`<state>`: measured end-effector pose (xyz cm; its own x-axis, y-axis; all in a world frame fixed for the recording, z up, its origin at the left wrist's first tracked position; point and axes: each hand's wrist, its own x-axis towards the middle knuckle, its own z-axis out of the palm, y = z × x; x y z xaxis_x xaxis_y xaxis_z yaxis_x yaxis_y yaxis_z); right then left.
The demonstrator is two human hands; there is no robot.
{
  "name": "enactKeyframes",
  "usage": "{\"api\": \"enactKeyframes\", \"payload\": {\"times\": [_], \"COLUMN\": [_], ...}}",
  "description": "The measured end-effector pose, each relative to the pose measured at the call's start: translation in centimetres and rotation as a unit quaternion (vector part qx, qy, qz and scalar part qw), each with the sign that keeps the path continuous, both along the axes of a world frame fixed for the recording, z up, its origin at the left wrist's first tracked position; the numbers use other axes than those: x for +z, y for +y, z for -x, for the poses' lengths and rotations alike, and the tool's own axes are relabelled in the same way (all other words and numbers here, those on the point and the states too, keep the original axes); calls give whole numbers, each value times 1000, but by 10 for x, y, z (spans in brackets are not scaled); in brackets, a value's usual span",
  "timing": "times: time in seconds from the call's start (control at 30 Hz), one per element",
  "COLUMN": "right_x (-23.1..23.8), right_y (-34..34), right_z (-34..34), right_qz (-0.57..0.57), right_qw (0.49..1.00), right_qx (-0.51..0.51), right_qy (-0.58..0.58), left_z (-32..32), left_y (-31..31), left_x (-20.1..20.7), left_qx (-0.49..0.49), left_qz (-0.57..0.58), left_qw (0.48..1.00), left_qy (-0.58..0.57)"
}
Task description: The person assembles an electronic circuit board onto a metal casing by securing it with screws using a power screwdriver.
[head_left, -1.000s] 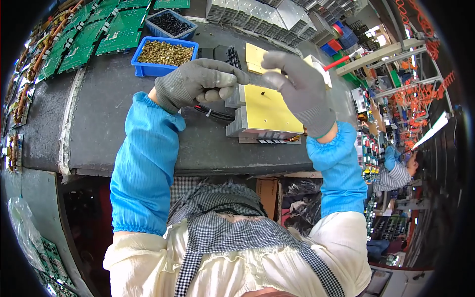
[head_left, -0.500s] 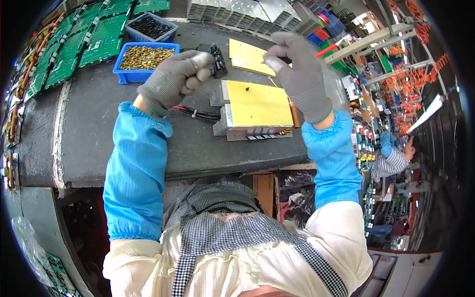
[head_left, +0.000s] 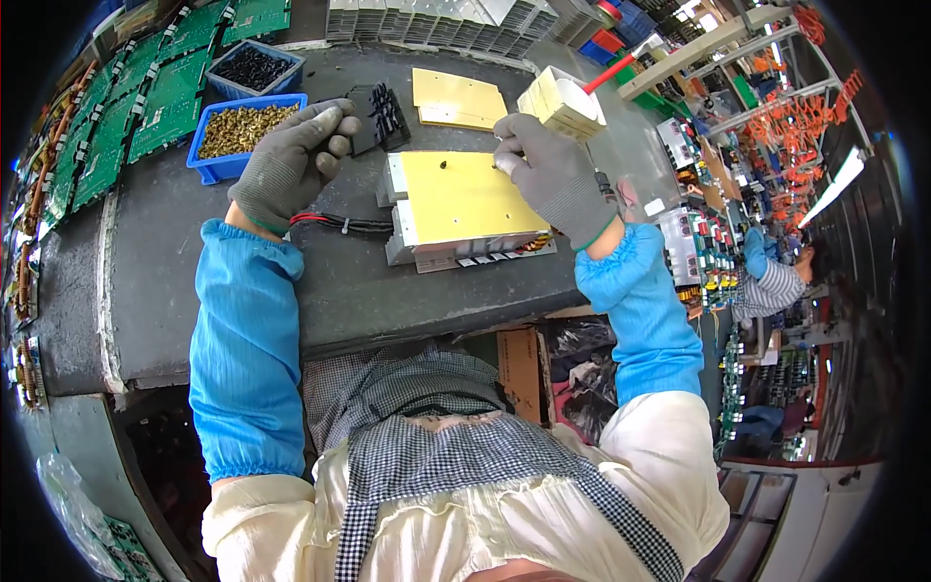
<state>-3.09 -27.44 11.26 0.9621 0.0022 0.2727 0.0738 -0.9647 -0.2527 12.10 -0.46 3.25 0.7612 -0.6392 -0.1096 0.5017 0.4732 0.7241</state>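
Note:
A yellow sheet (head_left: 465, 199) lies over a silver metal housing near the middle of the bench. My right hand (head_left: 558, 179), in a grey glove, reaches the sheet's far right corner. Its fingers are closed in a pinch at a small black piece (head_left: 495, 163) on the sheet. Another small black piece (head_left: 443, 165) stands farther left on the same sheet. My left hand (head_left: 291, 165), gloved too, hovers beside the blue bin of brass-coloured pieces (head_left: 206, 171). Its fingers are curled together, and whatever they hold is hidden. Red and black wires (head_left: 349, 224) run from the housing's left side.
Black plastic parts (head_left: 385, 118) and loose yellow sheets (head_left: 456, 95) lie beyond the housing. A cream box (head_left: 558, 105) with a red-handled tool (head_left: 611, 73) stands at right. Green circuit boards (head_left: 165, 114), a bin of black pieces (head_left: 254, 70) and stacked metal parts (head_left: 436, 24) line the back.
My right hand has come down onto the sheet's far right corner, where a second black piece now shows. My left hand stays raised and closed. The whole view has shifted, bringing the cream box into sight.

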Motion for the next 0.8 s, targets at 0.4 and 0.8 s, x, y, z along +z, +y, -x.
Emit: {"api": "enactKeyframes", "payload": {"times": [0.4, 0.8], "right_x": [1, 19], "right_y": [-9, 97], "right_z": [-5, -59], "right_qz": [35, -76], "right_qw": [991, 949], "right_qx": [119, 246], "right_qy": [-47, -184], "left_z": [4, 11], "left_y": [1, 1], "left_x": [0, 1], "left_qx": [-92, -138], "left_qz": [-6, 59], "left_qw": [995, 988], "left_qy": [-38, 26]}}
